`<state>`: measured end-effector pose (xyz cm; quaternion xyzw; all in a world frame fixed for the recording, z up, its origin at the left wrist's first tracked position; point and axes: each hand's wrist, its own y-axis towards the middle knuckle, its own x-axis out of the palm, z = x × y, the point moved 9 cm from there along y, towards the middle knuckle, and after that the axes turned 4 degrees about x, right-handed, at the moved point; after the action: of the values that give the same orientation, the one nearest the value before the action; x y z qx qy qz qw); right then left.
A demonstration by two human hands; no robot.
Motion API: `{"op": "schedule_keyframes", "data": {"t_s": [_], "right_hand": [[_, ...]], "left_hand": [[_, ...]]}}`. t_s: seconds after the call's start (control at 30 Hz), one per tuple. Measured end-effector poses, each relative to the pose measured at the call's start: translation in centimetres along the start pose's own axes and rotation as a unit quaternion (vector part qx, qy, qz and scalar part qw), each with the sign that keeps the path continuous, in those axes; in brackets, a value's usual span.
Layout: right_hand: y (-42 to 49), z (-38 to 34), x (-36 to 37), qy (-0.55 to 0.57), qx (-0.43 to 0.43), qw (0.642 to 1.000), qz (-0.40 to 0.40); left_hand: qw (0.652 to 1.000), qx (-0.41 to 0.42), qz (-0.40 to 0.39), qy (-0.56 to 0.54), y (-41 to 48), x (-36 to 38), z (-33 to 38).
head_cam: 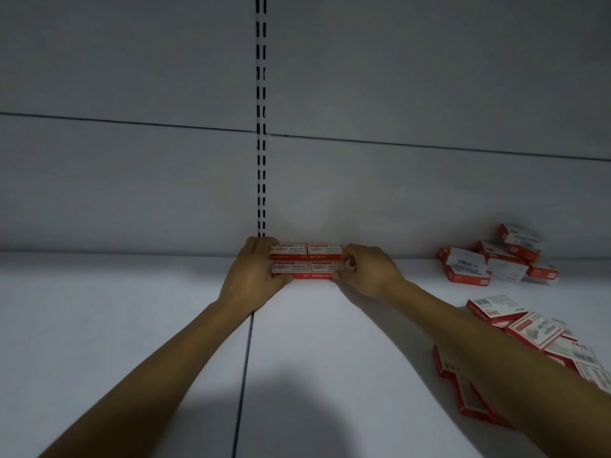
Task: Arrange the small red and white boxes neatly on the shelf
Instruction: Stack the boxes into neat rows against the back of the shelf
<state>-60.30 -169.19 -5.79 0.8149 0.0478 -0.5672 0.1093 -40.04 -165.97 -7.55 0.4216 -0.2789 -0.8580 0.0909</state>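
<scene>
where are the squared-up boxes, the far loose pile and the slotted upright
squared-up boxes (307, 262), head view, top face of block
far loose pile (506, 268), head view, middle white box
slotted upright (261, 127), head view, mid-height strip

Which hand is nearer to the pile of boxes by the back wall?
Right. The right hand is left of the pile; the left hand is farther left, beyond the arranged boxes.

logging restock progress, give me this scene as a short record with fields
arranged: block of four boxes, two by two, at the back panel beside the slotted upright
left hand: cupped round the block's left side
right hand: fingers curled against its right side
unsorted: far pile by the back panel, near pile beside the right forearm
surface: white shelf
</scene>
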Motion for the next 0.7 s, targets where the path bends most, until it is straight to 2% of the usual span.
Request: {"op": "schedule_keyframes", "data": {"t_s": [0.17, 0.37, 0.53, 0.7], "right_hand": [[-2.1, 1.7, -1.9, -0.062, -0.004, 0.998, 0.004], [-6.9, 3.5, -7.6, -0.104, -0.046, 0.993, 0.04], [-14.2, 9.0, -12.7, -0.001, -0.018, 0.995, 0.094], [-20.4, 13.1, -12.5, 0.076, 0.006, 0.99, 0.118]], "left_hand": [[0.996, 0.041, -0.041, 0.07, -1.0, 0.0, 3.6], [0.988, 0.106, -0.075, 0.086, -2.3, 1.0, 13.3], [0.991, 0.104, -0.076, 0.036, -4.8, 3.8, 21.3], [0.997, 0.022, -0.07, -0.015, -8.8, 7.0, 25.7]]}}
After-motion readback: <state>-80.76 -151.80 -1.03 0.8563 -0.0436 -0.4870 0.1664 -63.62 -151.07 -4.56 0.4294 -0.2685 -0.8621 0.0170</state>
